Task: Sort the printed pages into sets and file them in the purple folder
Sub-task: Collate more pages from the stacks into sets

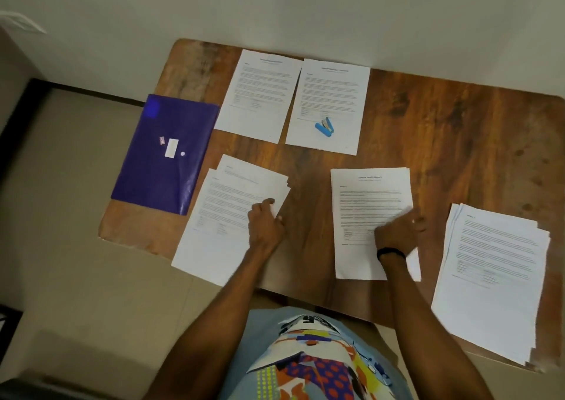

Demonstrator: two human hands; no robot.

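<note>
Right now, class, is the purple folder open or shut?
Shut, it appears: the purple folder lies flat as one closed piece, with nothing sticking out of it.

You're at a brown wooden desk (443,130) pushed against a plain pale wall (275,8). Small blue stapler (324,127) lies toward its far edge, middle. Beige tiled floor (76,216) left of the desk. Black band (389,253) on your right wrist. Your shirt (312,363): light blue, bright multicoloured print.
</note>
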